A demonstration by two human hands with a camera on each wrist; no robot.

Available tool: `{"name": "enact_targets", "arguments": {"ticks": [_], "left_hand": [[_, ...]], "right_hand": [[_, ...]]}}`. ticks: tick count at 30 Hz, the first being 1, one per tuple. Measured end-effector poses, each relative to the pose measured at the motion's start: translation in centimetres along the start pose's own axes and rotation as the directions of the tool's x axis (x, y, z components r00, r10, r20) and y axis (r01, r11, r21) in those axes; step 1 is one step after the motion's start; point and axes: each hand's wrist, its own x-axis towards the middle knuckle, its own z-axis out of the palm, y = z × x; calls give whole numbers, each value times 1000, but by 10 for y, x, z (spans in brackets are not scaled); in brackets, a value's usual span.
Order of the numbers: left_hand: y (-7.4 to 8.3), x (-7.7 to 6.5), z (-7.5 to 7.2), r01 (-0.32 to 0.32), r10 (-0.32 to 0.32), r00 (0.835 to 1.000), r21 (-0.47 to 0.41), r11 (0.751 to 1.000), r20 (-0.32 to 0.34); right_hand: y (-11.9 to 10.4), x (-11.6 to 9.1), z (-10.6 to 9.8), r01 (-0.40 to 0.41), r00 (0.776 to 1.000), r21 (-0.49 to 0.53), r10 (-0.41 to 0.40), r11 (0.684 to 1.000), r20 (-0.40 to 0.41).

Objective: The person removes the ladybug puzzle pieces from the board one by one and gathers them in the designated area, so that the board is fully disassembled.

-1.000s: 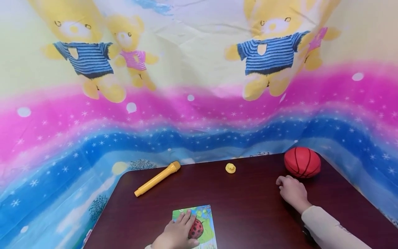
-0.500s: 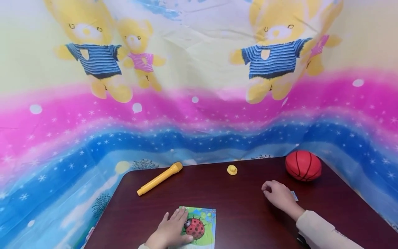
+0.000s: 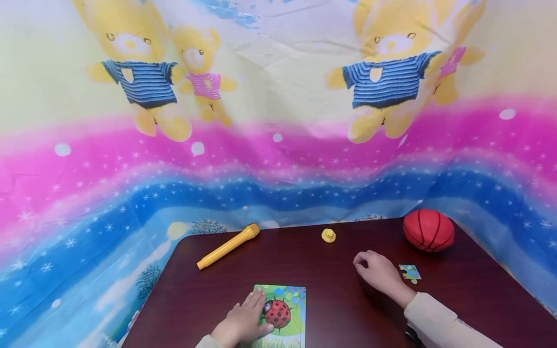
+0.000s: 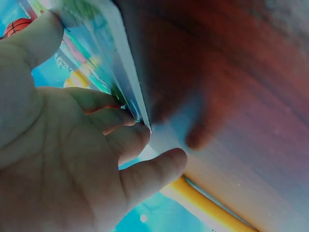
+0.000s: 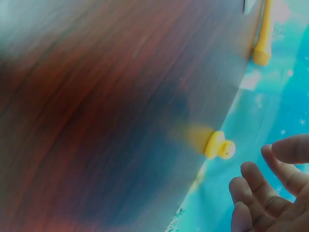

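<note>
A square ladybug puzzle [image 3: 289, 314] lies flat at the front of the dark wooden table. My left hand [image 3: 244, 319] rests along its left side, fingers extended over the edge; in the left wrist view the fingertips meet the puzzle's edge [image 4: 129, 63]. A small loose jigsaw piece [image 3: 410, 272] in green and blue lies on the table, just right of my right hand [image 3: 379, 273]. That hand hovers above the table with loosely bent fingers and nothing between them, as the right wrist view also shows.
A red toy basketball [image 3: 428, 230] sits at the back right corner. Near the back edge stands a small yellow rubber duck [image 3: 328, 236], and a yellow toy microphone [image 3: 228, 246] lies at the back left. A printed bear curtain [image 3: 278, 145] hangs behind the table [image 3: 330, 290].
My right hand has moved left, away from the basketball, uncovering the jigsaw piece on the table. My left hand has slid off the ladybug picture toward the puzzle's left edge.
</note>
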Motion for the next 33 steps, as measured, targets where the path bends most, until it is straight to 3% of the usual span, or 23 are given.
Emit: {"name": "enact_targets", "arguments": {"ticks": [10,20,24,27,30,33], "left_hand": [[2,5,5,-14,14,999,20,1000,-31],[-4,8,17,18,-18,1000,-2,1000,-4],[-2,8,15,5,-5,1000,24,1000,1],[0,8,11,-9,9,1000,52,999,-3],[4,8,6,-14,15,1000,78,997,-18],[6,8,1,-15,19,999,99,995,-36]], "right_hand": [[-30,2,22,17,999,29,-18,999,48],[-65,1,49,191,975,16,-191,982,115],[-76,1,56,235,952,54,-241,970,186],[-85,-2,59,257,923,107,-276,961,269],[-94,-3,64,248,898,154,-287,956,335],[-103,-1,71,219,892,151,-260,964,371]]}}
